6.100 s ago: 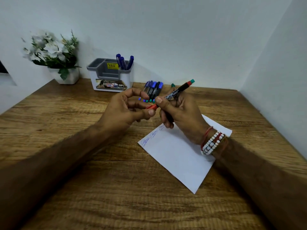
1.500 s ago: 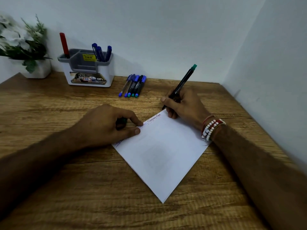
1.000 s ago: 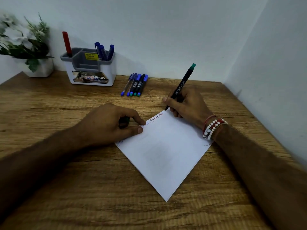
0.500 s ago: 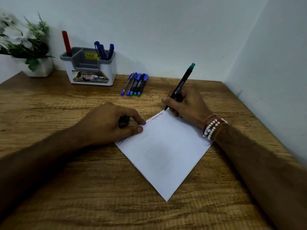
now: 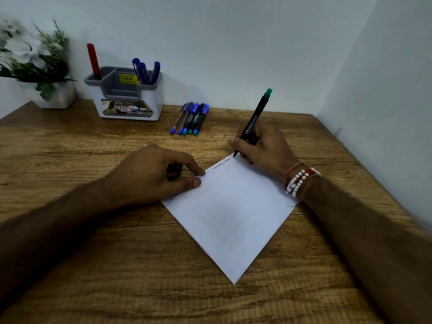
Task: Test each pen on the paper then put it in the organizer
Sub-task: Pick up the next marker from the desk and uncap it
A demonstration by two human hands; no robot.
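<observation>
My right hand grips a black pen with a green end, its tip touching the far corner of the white paper beside a line of scribbles. My left hand presses the paper's left edge with thumb and forefinger, and its curled fingers hold a dark pen cap. The grey-and-white organizer stands at the back with a red pen in its left compartment and three blue pens in its right. Several more pens lie side by side on the desk.
A potted plant with white flowers stands at the back left of the wooden desk. White walls close the desk at the back and along the right side.
Six seconds ago my hands held a red pen, which now stands in the organizer. Over the last second the green pen's tip crept along the paper's far edge while my left hand stayed put.
</observation>
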